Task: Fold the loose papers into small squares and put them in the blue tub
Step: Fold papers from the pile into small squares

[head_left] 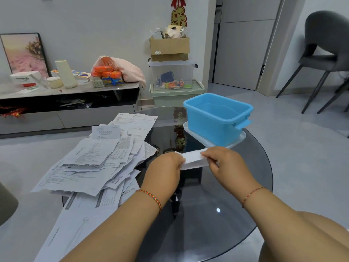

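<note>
A folded white paper strip (193, 158) is held above the dark glass table (217, 214). My left hand (166, 166) pinches its left end and my right hand (224, 163) pinches its right end. A heap of loose printed papers (98, 161) covers the table's left side and hangs over its edge. The blue tub (217, 118) stands at the far right of the table on a clear lid (239, 139), just beyond my right hand. Its inside looks empty.
A low console (69, 91) with a cream bottle, snack packs and a pink cloth runs along the left wall. Stacked storage boxes (173, 80) stand behind the table. A grey chair (324, 53) is at the far right.
</note>
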`<state>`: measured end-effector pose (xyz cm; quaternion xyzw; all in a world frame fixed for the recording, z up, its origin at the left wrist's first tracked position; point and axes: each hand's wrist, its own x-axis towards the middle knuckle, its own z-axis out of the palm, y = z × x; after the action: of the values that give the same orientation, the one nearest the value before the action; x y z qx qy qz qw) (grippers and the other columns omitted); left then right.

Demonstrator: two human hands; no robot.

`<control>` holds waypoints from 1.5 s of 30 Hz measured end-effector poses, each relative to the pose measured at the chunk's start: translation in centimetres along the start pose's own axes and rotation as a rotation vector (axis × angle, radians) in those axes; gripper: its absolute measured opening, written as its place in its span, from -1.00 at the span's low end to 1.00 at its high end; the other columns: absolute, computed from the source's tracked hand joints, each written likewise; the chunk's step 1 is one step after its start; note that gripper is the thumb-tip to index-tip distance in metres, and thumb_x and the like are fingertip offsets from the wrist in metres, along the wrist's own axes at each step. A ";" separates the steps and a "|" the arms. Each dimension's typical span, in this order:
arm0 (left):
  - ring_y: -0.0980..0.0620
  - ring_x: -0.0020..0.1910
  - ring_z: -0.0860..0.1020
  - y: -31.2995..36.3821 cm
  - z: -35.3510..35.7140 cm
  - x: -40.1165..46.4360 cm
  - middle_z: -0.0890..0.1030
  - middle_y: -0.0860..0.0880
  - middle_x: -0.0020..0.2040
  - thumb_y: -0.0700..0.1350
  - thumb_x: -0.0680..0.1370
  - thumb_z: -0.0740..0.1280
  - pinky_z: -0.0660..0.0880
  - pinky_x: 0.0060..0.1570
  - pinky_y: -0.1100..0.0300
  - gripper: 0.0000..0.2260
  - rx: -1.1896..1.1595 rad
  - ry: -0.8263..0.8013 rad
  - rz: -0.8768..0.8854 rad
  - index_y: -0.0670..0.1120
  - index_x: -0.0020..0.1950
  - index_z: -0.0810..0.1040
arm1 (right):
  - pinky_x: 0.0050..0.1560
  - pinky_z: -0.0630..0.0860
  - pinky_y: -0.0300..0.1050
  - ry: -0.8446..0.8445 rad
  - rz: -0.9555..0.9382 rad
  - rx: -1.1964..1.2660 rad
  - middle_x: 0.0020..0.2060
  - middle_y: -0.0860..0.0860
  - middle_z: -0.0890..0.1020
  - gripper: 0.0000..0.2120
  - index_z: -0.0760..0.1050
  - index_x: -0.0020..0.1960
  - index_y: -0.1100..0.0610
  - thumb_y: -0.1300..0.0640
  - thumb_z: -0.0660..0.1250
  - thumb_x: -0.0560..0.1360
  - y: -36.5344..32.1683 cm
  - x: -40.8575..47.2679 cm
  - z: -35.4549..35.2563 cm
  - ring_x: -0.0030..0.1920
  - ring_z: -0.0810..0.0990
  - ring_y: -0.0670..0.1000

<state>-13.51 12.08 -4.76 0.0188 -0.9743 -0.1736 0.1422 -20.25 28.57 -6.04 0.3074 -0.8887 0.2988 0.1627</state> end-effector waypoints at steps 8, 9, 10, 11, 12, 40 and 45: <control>-0.04 0.06 0.45 -1.6 2.8 0.7 0.55 0.04 0.08 -0.12 0.51 0.24 0.46 0.05 0.09 -0.79 0.177 -0.140 -0.029 0.04 0.08 0.59 | 0.21 0.32 -0.06 -0.347 0.007 -0.248 0.21 -0.10 0.46 -0.62 0.47 0.31 -0.04 0.15 0.14 0.53 0.1 -0.4 1.1 0.21 0.36 0.03; -0.03 0.08 0.43 -1.5 2.8 0.6 0.55 0.05 0.09 -0.13 0.51 0.23 0.45 0.04 0.09 -0.78 0.180 -0.130 -0.015 0.03 0.09 0.59 | 0.21 0.31 -0.07 -0.356 0.013 -0.268 0.22 -0.12 0.44 -0.62 0.45 0.32 -0.06 0.13 0.12 0.55 0.0 -0.5 1.0 0.21 0.34 0.01; -0.02 0.10 0.41 -1.4 2.7 0.5 0.56 0.05 0.08 -0.13 0.52 0.22 0.44 0.02 0.11 -0.78 0.187 -0.120 0.002 0.02 0.08 0.59 | 0.20 0.30 -0.07 -0.354 0.013 -0.283 0.22 -0.13 0.43 -0.62 0.44 0.32 -0.07 0.11 0.10 0.55 -0.1 -0.6 0.9 0.21 0.33 0.00; -0.01 0.10 0.39 -1.3 2.7 0.3 0.56 0.05 0.06 -0.13 0.53 0.20 0.41 -0.01 0.12 -0.80 0.200 -0.114 0.013 0.00 0.06 0.58 | 0.20 0.30 -0.08 -0.348 0.014 -0.290 0.22 -0.15 0.42 -0.63 0.43 0.32 -0.07 0.10 0.08 0.56 -0.2 -0.7 0.9 0.20 0.32 -0.01; 0.00 0.10 0.38 -1.2 2.6 0.0 0.56 0.06 0.06 -0.11 0.55 0.17 0.38 -0.03 0.13 -0.81 0.215 -0.108 0.019 0.00 0.05 0.56 | 0.20 0.30 -0.09 -0.338 0.014 -0.289 0.22 -0.16 0.42 -0.63 0.43 0.32 -0.08 0.10 0.07 0.56 -0.3 -0.7 0.9 0.20 0.32 -0.02; -0.05 0.34 0.38 -11.9 -9.6 -4.1 0.46 0.00 0.35 0.17 0.47 0.34 0.30 0.26 0.04 -0.45 0.210 0.108 -0.560 -0.01 0.40 0.36 | -0.02 0.34 -0.20 -0.068 -0.119 -0.118 -0.09 -0.04 0.60 -0.75 0.63 0.07 0.11 0.29 0.36 0.42 -2.1 -1.8 0.9 -0.03 0.48 0.02; 0.01 0.22 0.47 -13.5 -9.0 -4.4 0.57 0.08 0.20 0.04 0.56 0.23 0.25 0.21 0.10 -0.73 0.297 0.022 -0.539 0.08 0.25 0.47 | -0.01 0.34 -0.21 -0.099 -0.100 -0.120 -0.08 -0.04 0.59 -0.76 0.63 0.07 0.10 0.28 0.35 0.43 -2.2 -1.8 1.1 0.00 0.48 0.02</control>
<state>-6.95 -3.18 -2.44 0.2992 -0.9473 -0.0608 0.0973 -17.56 27.29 -6.75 0.3554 -0.8955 0.2209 0.1515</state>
